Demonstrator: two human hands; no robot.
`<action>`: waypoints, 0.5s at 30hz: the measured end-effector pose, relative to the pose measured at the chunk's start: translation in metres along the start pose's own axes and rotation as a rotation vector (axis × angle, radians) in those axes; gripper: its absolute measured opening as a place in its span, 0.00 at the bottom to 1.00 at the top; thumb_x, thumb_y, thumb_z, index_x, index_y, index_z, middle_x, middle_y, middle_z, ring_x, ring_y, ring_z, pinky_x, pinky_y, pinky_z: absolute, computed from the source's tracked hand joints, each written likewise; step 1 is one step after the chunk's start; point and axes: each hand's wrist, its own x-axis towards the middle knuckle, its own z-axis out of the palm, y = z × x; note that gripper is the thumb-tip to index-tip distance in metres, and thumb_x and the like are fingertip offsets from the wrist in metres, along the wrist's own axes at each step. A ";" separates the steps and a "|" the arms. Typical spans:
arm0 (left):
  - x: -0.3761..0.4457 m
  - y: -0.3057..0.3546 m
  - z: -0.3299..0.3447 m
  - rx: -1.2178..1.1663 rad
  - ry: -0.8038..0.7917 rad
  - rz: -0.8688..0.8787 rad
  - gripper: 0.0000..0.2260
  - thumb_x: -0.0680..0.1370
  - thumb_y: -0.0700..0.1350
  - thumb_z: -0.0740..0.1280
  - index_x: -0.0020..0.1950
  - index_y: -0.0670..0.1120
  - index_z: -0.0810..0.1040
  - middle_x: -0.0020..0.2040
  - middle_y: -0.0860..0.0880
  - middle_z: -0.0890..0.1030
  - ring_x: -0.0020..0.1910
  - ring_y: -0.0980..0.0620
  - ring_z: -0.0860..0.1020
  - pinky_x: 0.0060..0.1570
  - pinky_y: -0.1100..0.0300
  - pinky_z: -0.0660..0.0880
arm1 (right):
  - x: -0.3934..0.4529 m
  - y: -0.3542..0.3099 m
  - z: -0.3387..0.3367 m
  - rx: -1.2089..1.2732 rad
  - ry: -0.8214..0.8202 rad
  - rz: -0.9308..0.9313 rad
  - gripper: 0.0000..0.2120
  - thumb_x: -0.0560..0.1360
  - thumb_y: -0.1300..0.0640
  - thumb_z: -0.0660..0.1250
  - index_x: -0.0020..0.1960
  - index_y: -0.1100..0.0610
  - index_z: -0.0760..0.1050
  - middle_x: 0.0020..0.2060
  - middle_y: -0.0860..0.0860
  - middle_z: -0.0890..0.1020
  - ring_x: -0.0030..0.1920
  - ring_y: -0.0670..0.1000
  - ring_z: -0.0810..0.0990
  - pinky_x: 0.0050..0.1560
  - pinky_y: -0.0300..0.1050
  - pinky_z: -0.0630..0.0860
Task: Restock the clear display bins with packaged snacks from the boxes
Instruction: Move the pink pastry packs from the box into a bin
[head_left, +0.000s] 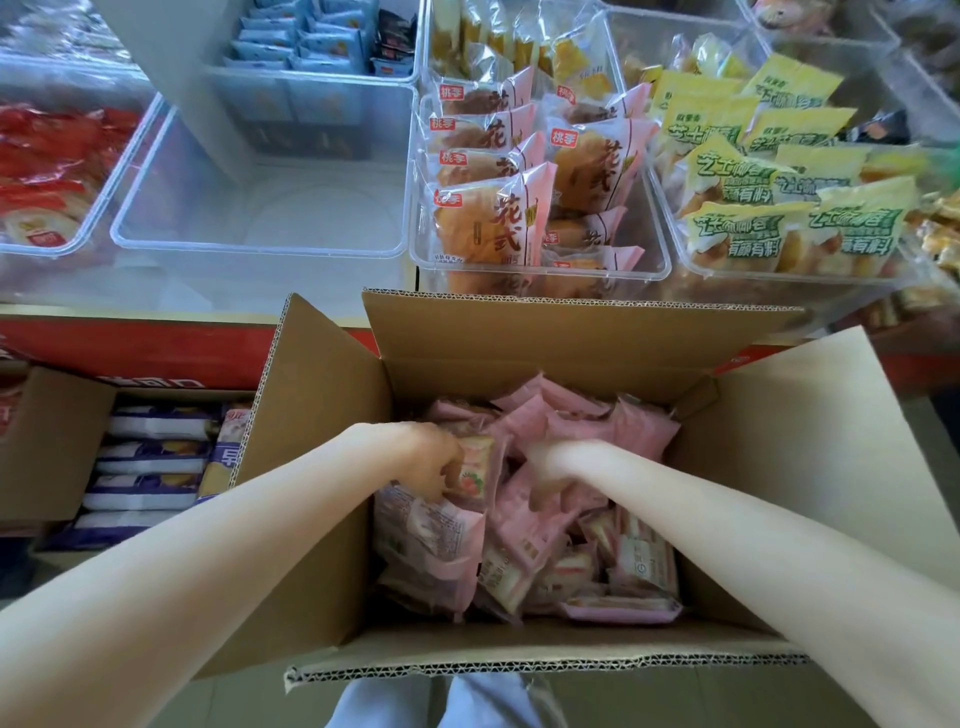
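Both my hands are in the open box (597, 343): left hand (434, 460) gripping a pink snack packet (470, 470), right hand (553, 462) blurred, grip unclear; next, lift packets to the empty clear bin (260, 208) at far left.

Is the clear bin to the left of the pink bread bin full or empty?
Empty. The clear bin shows only its bare bottom through the walls, with no packets inside it.

Two open brown cardboard boxes: the large one (571, 343) heaped with pink snack packets (566, 431), too many to count, and a smaller one (57, 415) at the left edge showing five white-and-purple packets (156, 423). Two hands, the left (431, 460) and the right (558, 460), are in the large box. One empty clear plastic bin (254, 247) sits on the shelf. About eight yellow-green packets (748, 228) fill the right-hand bin.
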 end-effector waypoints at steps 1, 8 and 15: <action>0.001 -0.002 0.000 -0.088 -0.043 0.022 0.13 0.76 0.43 0.65 0.60 0.51 0.76 0.57 0.51 0.77 0.54 0.50 0.76 0.51 0.58 0.75 | 0.002 0.001 0.002 -0.021 -0.033 0.006 0.33 0.76 0.58 0.67 0.75 0.60 0.55 0.67 0.58 0.69 0.59 0.57 0.77 0.53 0.45 0.76; 0.009 0.002 0.011 -0.051 0.072 -0.006 0.11 0.76 0.44 0.64 0.58 0.49 0.77 0.55 0.49 0.78 0.51 0.48 0.77 0.53 0.55 0.76 | -0.007 0.030 0.022 -0.237 -0.014 -0.066 0.15 0.75 0.60 0.67 0.60 0.61 0.75 0.52 0.55 0.80 0.42 0.51 0.75 0.38 0.41 0.73; 0.024 0.006 -0.006 0.038 0.226 -0.026 0.17 0.79 0.42 0.58 0.67 0.45 0.71 0.65 0.46 0.72 0.60 0.47 0.74 0.56 0.58 0.72 | -0.017 0.050 -0.038 -0.008 0.341 -0.188 0.13 0.75 0.61 0.65 0.57 0.63 0.77 0.44 0.55 0.81 0.39 0.51 0.77 0.39 0.41 0.73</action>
